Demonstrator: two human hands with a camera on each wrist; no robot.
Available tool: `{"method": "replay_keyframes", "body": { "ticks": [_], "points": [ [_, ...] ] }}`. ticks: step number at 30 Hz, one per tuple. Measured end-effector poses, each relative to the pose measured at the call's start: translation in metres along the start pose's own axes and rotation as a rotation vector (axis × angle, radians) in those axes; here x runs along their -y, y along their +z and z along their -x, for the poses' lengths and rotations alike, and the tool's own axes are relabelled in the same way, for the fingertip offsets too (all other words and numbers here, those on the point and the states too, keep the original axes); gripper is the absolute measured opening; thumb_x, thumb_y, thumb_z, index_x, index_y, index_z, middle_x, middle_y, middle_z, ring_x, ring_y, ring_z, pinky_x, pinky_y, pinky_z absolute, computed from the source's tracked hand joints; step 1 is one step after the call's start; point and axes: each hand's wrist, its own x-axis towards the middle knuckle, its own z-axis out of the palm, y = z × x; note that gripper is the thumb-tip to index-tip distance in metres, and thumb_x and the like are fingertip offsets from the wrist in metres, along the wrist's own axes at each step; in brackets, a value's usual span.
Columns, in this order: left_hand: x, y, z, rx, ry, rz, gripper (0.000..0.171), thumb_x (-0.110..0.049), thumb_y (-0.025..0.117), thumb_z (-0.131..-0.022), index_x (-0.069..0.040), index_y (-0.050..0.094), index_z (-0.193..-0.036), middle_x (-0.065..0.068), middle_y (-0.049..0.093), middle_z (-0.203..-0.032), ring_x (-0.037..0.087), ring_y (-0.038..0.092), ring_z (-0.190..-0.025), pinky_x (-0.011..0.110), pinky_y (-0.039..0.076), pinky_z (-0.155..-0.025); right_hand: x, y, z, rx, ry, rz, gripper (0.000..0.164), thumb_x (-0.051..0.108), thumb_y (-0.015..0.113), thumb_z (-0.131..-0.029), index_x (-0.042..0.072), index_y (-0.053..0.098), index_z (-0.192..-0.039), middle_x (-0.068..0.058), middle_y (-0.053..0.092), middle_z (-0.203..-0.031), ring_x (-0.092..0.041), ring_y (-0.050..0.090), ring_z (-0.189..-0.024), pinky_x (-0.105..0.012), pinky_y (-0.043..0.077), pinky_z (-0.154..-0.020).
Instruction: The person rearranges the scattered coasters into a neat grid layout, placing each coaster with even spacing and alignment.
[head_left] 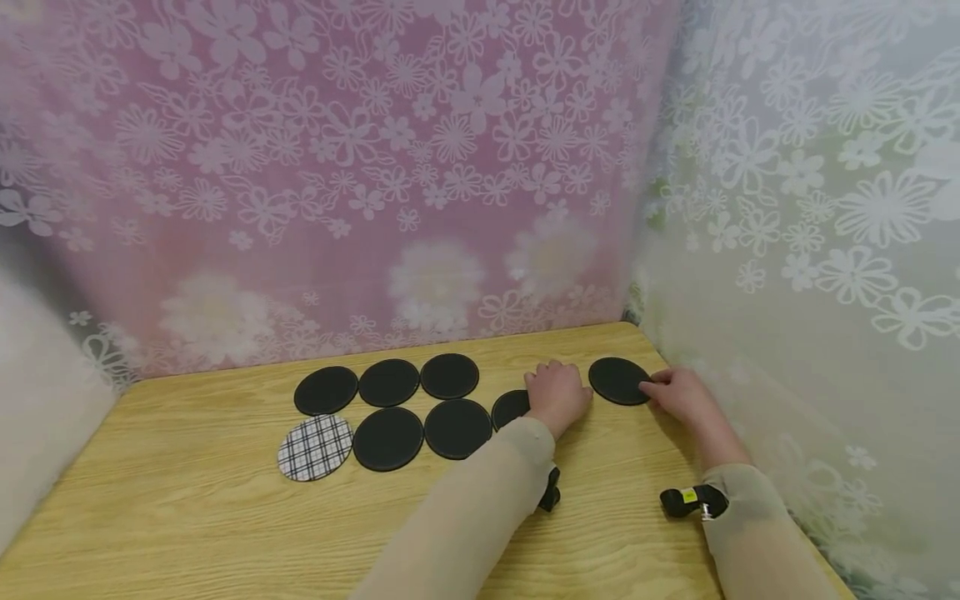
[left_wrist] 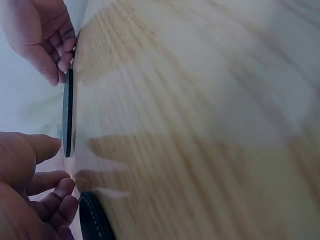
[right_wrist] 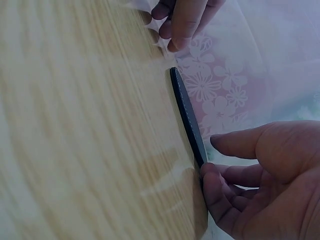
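At the table's far right lies a round black coaster (head_left: 618,381) with pale stitching along its rim. My right hand (head_left: 681,395) pinches its right edge, thumb over the top and fingers at the rim, as the right wrist view (right_wrist: 270,175) of that hand shows. Just left of this coaster is my left hand (head_left: 558,396), fingers loosely bent and holding nothing, its fingertips a little short of the rim in the right wrist view. Another black coaster (head_left: 510,408) is partly covered by the left hand and sleeve; its stitched edge shows below the left fingers in the left wrist view.
Left of the hands, more coasters lie in two rows: black ones (head_left: 388,382) behind, and in front black ones (head_left: 387,439) with a plaid one (head_left: 316,447) at the left end. Flowered curtains (head_left: 360,208) hang close behind and beside the wooden table (head_left: 210,517).
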Motion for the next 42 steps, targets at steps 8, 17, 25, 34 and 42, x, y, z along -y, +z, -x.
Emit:
{"method": "replay_keyframes", "body": {
  "ticks": [8, 17, 25, 34, 42],
  "points": [
    [-0.001, -0.004, 0.004, -0.003, -0.001, 0.01, 0.025, -0.048, 0.07, -0.109, -0.025, 0.079, -0.106, 0.0, 0.068, -0.109, 0.023, 0.056, -0.1, 0.042, 0.039, -0.089, 0.006, 0.0, 0.002, 0.012, 0.006, -0.015, 0.037, 0.019, 0.063, -0.112, -0.017, 0.069, -0.122, -0.011, 0.069, -0.087, -0.032, 0.064, -0.09, -0.045, 0.051, -0.085],
    [-0.004, -0.006, 0.007, 0.001, 0.015, -0.031, 0.03, -0.049, 0.068, -0.11, -0.025, 0.08, -0.123, 0.001, 0.07, -0.118, 0.024, 0.061, -0.111, 0.043, 0.042, -0.094, 0.008, -0.002, 0.003, 0.016, 0.005, -0.024, 0.035, 0.017, 0.065, -0.111, -0.016, 0.071, -0.12, -0.01, 0.069, -0.086, -0.024, 0.062, -0.083, -0.035, 0.05, -0.077],
    [-0.004, -0.003, 0.006, 0.011, 0.014, -0.022, 0.03, -0.05, 0.07, -0.109, -0.025, 0.08, -0.121, 0.001, 0.07, -0.118, 0.024, 0.06, -0.111, 0.043, 0.042, -0.095, 0.014, -0.002, 0.005, 0.028, 0.032, -0.066, 0.033, 0.017, 0.065, -0.111, -0.015, 0.071, -0.115, -0.008, 0.066, -0.083, -0.024, 0.06, -0.081, -0.035, 0.049, -0.075],
    [-0.003, -0.002, 0.006, 0.018, 0.02, -0.023, 0.03, -0.05, 0.071, -0.108, -0.026, 0.079, -0.124, 0.0, 0.069, -0.117, 0.023, 0.059, -0.108, 0.043, 0.041, -0.095, 0.006, 0.002, -0.002, 0.037, 0.101, -0.293, 0.044, 0.011, 0.064, -0.112, -0.024, 0.056, -0.136, -0.014, 0.075, -0.09, -0.013, 0.071, -0.077, -0.027, 0.06, -0.07],
    [-0.004, -0.001, 0.004, 0.016, 0.024, -0.027, 0.033, -0.051, 0.071, -0.108, -0.026, 0.079, -0.128, 0.001, 0.07, -0.12, 0.023, 0.061, -0.111, 0.045, 0.043, -0.098, 0.005, 0.01, -0.005, -0.011, 0.155, -0.455, 0.045, 0.01, 0.064, -0.111, -0.021, 0.047, -0.14, -0.004, 0.071, -0.083, -0.008, 0.07, -0.067, -0.024, 0.06, -0.064]
  ]
}}
